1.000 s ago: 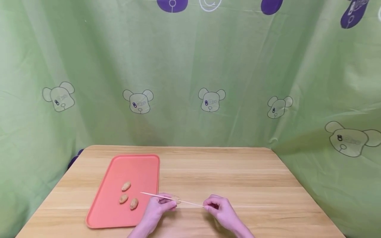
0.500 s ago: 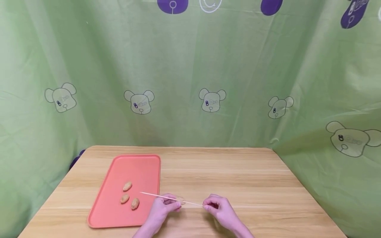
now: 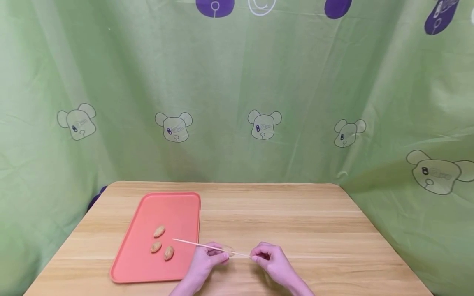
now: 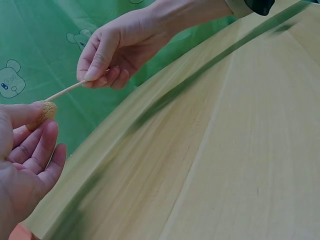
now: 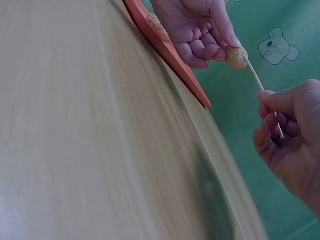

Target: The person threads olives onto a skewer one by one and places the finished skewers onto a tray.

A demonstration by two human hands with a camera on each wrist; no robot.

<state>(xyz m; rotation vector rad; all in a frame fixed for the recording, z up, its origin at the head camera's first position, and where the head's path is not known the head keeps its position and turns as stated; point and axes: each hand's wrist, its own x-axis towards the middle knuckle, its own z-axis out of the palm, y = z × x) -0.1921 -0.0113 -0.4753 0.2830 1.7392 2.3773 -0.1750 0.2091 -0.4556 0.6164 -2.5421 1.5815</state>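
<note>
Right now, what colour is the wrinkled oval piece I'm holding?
The oval piece is tan, clearest in the right wrist view.

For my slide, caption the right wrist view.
Left hand pinching a brown lump, right hand gripping a thin stick.

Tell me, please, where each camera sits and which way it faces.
Head: on the head, facing forward and down at table, tray, left hand and right hand.
Left wrist: worn there, facing past left hand toward right hand.
Right wrist: worn there, facing past right hand toward left hand.
Both wrist views share both hands, stick and tan lump.
</note>
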